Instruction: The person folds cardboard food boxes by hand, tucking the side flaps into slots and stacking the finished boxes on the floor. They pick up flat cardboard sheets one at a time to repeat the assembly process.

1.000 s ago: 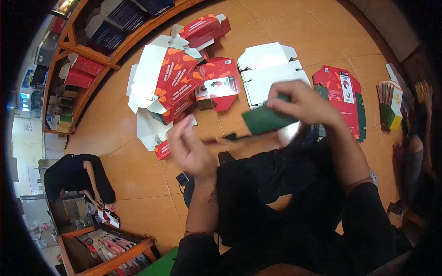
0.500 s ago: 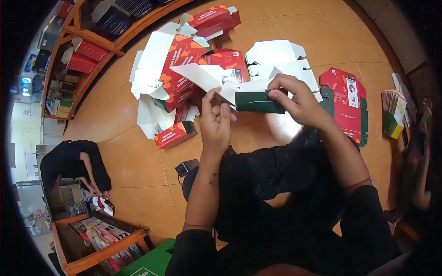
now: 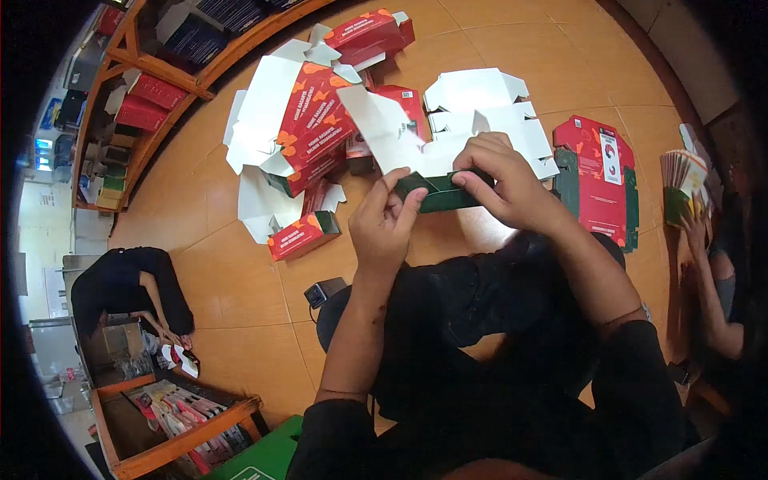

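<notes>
Between my hands is a partly folded cardboard box (image 3: pixel 452 196), dark green outside and white inside, with a white flap standing up at its left. My left hand (image 3: pixel 388 216) pinches the box's left corner with thumb and fingers. At the right end, my right hand (image 3: pixel 504 180) grips the green side, thumb along its edge. Just beyond the hands lie flat white box blanks (image 3: pixel 476 92). To the right is a flat red and green blank (image 3: pixel 596 180). Folded red boxes with open white flaps, among them a large red box (image 3: pixel 316 120), are heaped at the left.
A small red box (image 3: pixel 300 238) and a small black device (image 3: pixel 324 292) sit on the tiled floor left of my arm. A person (image 3: pixel 132 292) bends over at far left. Another person's hand (image 3: pixel 696 228) touches yellow-green cartons (image 3: pixel 680 188) at right. Wooden shelves (image 3: pixel 164 68) hold boxes.
My left hand has moved right and up onto the green side's left corner, and the box has turned slightly. At the far right, another person's hand has reached the cartons.
</notes>
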Demonstrator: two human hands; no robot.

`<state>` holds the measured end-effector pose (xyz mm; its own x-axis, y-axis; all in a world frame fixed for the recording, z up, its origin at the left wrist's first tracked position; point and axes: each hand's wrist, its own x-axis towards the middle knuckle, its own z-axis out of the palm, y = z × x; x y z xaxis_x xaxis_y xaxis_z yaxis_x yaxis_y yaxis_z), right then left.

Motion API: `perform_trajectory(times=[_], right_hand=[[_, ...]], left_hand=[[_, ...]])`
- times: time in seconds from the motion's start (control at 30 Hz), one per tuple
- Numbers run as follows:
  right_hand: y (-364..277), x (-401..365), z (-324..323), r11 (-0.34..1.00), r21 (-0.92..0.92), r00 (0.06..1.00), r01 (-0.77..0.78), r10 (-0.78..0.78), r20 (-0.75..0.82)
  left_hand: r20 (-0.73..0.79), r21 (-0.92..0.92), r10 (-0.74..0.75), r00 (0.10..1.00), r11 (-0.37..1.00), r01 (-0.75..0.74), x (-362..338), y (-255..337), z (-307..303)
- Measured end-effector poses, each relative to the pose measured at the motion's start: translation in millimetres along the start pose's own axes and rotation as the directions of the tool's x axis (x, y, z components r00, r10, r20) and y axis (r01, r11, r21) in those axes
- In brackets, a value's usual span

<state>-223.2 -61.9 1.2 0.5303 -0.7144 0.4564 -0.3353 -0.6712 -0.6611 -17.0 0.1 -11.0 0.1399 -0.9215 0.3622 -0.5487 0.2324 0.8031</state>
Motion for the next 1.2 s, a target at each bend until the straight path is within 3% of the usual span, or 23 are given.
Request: perform_trajectory(times=[0.13, 0.3, 0.4, 0.43, 0.47, 0.5, 0.53, 0.6, 0.67, 0.73, 0.77, 0.8, 0.83, 0.87, 0.9, 0.97, 1.0, 1.03, 1.07, 1.17, 1.2], right_hand=[[-3, 1, 4, 0.996, -0.025, 0.995, 0.083, -0.081, 0.064], [2, -1, 9, 0.993, -0.046, 0.991, 0.112, -0.108, 0.081], [-3, 3, -21, 0.999, 0.052, 0.999, 0.012, -0.013, 0.032], [1, 3, -36, 0.999, -0.033, 1.000, -0.024, 0.024, 0.008], [17, 2, -53, 0.994, -0.096, 0.995, -0.042, 0.051, 0.086], [21, 1, -68, 0.990, 0.024, 0.978, -0.141, 0.136, 0.161], [32, -3, -77, 0.990, 0.022, 0.978, -0.137, 0.132, 0.160], [43, -8, -88, 0.856, 0.241, 0.853, -0.458, 0.347, 0.390], [39, -10, -84, 0.802, 0.324, 0.842, -0.501, 0.367, 0.394], [34, -6, -75, 0.788, 0.228, 0.775, -0.571, 0.427, 0.465], [32, -4, -66, 0.902, 0.182, 0.855, -0.392, 0.284, 0.433], [24, -1, -58, 0.953, 0.031, 0.857, -0.300, 0.255, 0.447], [21, -2, -43, 0.948, 0.058, 0.854, -0.314, 0.255, 0.453], [17, -2, -29, 0.947, 0.079, 0.862, -0.310, 0.245, 0.444], [25, -6, -10, 0.939, 0.123, 0.861, -0.320, 0.234, 0.451], [28, -8, 3, 0.928, 0.170, 0.858, -0.333, 0.223, 0.463], [24, -6, 2, 0.822, 0.267, 0.797, -0.502, 0.321, 0.511], [21, -4, 2, 0.678, 0.347, 0.720, -0.648, 0.397, 0.569], [23, -4, 1, 0.681, 0.347, 0.722, -0.645, 0.394, 0.569], [34, -10, -9, 0.685, 0.532, 0.808, -0.497, 0.143, 0.571], [34, -8, -10, 0.688, 0.531, 0.809, -0.496, 0.143, 0.571]], left_hand=[[0.142, 0.046, 0.162, 0.977, 0.984, -0.170, -2, -8, 7], [0.087, 0.032, 0.224, 0.971, 0.973, -0.228, -7, -13, 14], [0.086, -0.033, 0.105, 0.991, 0.994, -0.103, -6, -14, 7], [-0.004, -0.223, 0.028, 1.000, 0.974, -0.028, -3, -22, 6], [-0.078, -0.410, -0.066, 0.995, 0.912, 0.028, -1, -29, 3], [-0.018, -0.455, -0.159, 0.987, 0.880, 0.133, 1, -35, -7], [-0.022, -0.457, -0.156, 0.988, 0.880, 0.129, 4, -39, -11], [0.159, -0.606, -0.325, 0.932, 0.713, 0.352, 12, -44, -15], [0.239, -0.545, -0.332, 0.912, 0.732, 0.409, 17, -44, -18], [-0.013, -0.233, -0.230, 0.973, 0.947, 0.220, 20, -36, -16], [-0.011, -0.143, -0.115, 0.993, 0.983, 0.112, 15, -27, -17], [-0.007, -0.141, -0.109, 0.994, 0.984, 0.107, 13, -13, -17], [0.178, -0.001, 0.035, 0.983, 0.999, -0.036, 10, -1, -16], [0.374, 0.109, 0.148, 0.915, 0.973, -0.202, 7, 5, -13], [0.381, 0.108, 0.150, 0.912, 0.973, -0.205, 2, 6, -1], [0.464, -0.127, 0.080, 0.882, 0.992, -0.024, -12, -1, 20], [0.463, -0.125, 0.078, 0.883, 0.992, -0.022, -11, -7, 19], [0.539, -0.188, -0.133, 0.832, 0.944, 0.273, -6, -15, 16], [0.622, -0.222, -0.311, 0.719, 0.810, 0.543, -1, -22, 13], [0.561, -0.378, -0.294, 0.774, 0.740, 0.556, 10, -39, -4], [0.535, -0.473, -0.288, 0.794, 0.677, 0.564, 13, -40, -9]])
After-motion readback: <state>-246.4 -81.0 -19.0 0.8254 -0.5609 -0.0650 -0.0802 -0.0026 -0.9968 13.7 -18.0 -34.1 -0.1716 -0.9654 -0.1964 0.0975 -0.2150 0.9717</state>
